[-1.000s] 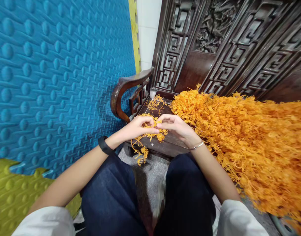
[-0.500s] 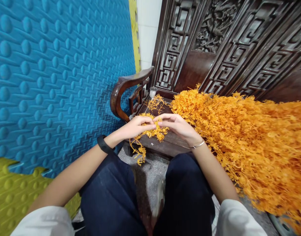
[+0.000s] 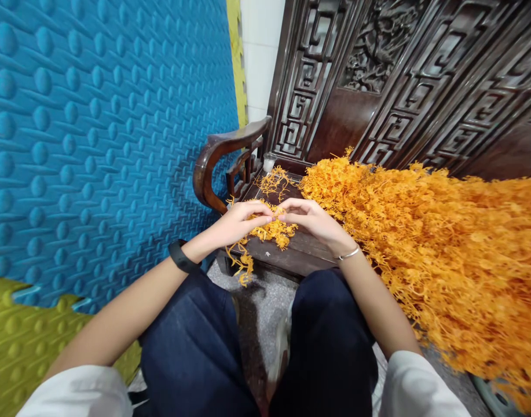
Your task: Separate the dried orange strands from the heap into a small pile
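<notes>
My left hand (image 3: 246,221) is closed in a pinch on an orange artificial flower sprig (image 3: 243,263), whose branching stem hangs down below the hand over the seat's front edge. Fingertip to fingertip with it, my right hand (image 3: 306,219) pinches at the same sprig; the exact spot held is hidden between the fingers. Under both hands, a small heap of orange sprigs (image 3: 276,234) lies on the dark wooden seat (image 3: 300,252). Behind the hands sits another loose clump of thin orange stems (image 3: 274,182).
A large pile of orange artificial flowers (image 3: 447,249) covers the bench to the right. The bench's curved armrest (image 3: 208,168) rises at left, near a small white cup (image 3: 269,163). A carved wooden backrest (image 3: 347,116) stands behind. Blue foam matting (image 3: 95,145) fills the left.
Both hands stay together, with the fingertips slightly closer. The hanging sprig has swung a little up and to the left.
</notes>
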`<state>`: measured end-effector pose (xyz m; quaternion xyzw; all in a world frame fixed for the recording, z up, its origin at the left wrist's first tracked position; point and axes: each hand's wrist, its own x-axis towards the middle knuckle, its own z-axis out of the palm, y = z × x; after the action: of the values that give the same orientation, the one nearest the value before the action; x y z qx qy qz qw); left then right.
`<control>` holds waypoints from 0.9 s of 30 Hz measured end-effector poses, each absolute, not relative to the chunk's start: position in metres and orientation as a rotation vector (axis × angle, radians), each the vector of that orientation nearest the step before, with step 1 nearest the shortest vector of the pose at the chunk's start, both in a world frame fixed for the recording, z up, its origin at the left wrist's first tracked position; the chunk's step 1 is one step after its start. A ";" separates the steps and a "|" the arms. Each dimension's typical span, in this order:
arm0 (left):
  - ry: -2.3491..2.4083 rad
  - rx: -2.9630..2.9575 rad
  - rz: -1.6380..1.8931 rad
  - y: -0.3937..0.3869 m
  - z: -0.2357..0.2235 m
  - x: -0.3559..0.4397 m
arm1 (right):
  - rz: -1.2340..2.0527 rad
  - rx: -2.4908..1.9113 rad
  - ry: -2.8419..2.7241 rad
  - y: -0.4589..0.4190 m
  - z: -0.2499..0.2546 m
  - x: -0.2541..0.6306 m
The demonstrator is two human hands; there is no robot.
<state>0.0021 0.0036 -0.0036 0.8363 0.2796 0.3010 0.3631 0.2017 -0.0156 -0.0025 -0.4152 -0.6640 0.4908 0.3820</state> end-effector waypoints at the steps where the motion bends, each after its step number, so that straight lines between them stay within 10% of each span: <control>1: 0.723 2.154 0.754 0.003 -0.004 0.002 | 1.248 -1.052 -1.673 -0.016 -0.003 0.201; 27: 0.824 1.994 0.614 -0.012 0.003 0.003 | 0.790 -1.072 -1.533 -0.011 -0.004 0.200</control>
<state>0.0030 -0.0118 0.0033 0.8006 0.3310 0.2466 0.4343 0.2000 -0.0108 -0.0042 -0.4487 -0.6415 0.3304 0.5273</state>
